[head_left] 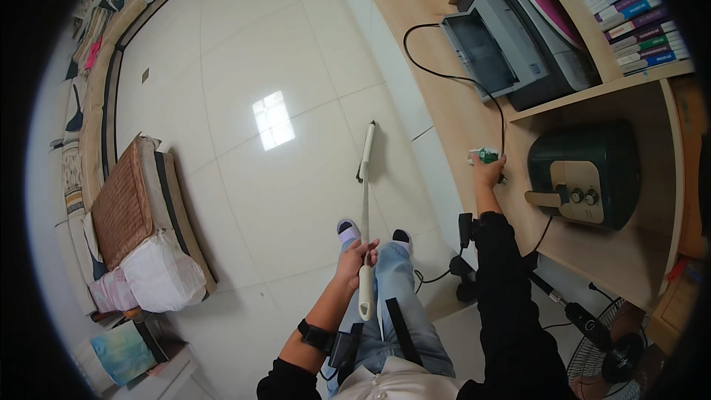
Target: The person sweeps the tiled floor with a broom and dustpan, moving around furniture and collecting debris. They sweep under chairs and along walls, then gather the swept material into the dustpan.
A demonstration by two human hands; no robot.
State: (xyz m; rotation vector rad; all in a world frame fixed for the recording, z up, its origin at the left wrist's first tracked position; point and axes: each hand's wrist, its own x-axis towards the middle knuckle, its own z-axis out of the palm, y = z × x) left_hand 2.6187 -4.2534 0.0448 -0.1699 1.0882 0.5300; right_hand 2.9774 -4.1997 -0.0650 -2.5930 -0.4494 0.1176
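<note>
My left hand (357, 260) is wrapped round the pole of a long-handled white floor sweeper (365, 211). Its pale grip end sticks out below the hand toward me, and its narrow bar-like head rests on the tiles ahead of my feet. Off to the right, my right hand (486, 173) reaches over the wooden desk (444, 115), closed on a small crumpled green-and-white packet (485, 155) whose exact kind I cannot make out. A black cable (455, 76) loops over the desk and runs down beside that hand.
A grey printer (511, 44) and a dark green air fryer (585, 170) stand right of my right hand, below stacked books (629, 15). A fan (622, 355) is at lower right. Left, a wooden sofa (111, 96) and a brown-matted seat (122, 200) border the tiled floor (259, 200).
</note>
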